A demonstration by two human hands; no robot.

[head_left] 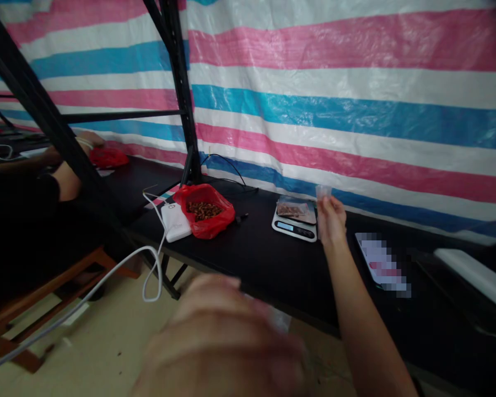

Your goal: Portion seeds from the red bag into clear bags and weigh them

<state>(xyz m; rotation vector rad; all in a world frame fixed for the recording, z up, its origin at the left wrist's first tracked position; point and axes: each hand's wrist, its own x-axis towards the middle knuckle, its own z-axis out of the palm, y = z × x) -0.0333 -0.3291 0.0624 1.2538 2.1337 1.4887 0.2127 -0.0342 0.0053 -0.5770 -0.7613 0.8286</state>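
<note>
My left hand [227,342] is large and blurred close to the camera, its fingers curled. A bit of clear plastic [280,320] sticks out beyond them; its full shape is hidden. Farther off, my right hand [333,221] pinches a small clear plastic bag [323,191] just right of a white digital scale [294,228]. On the scale lies a clear bag [291,209] with brown pieces inside. An open red plastic bag [209,229] to the left holds many small brown pieces [203,210], too small to name.
A white power bank [176,223] with a white cable [155,251] lies beside the red bag. The phone [382,263] lies right of my forearm. Black frame posts [179,82] stand left, near another person's arm [68,179]. Striped sheeting [334,121] hangs behind the black table [248,259].
</note>
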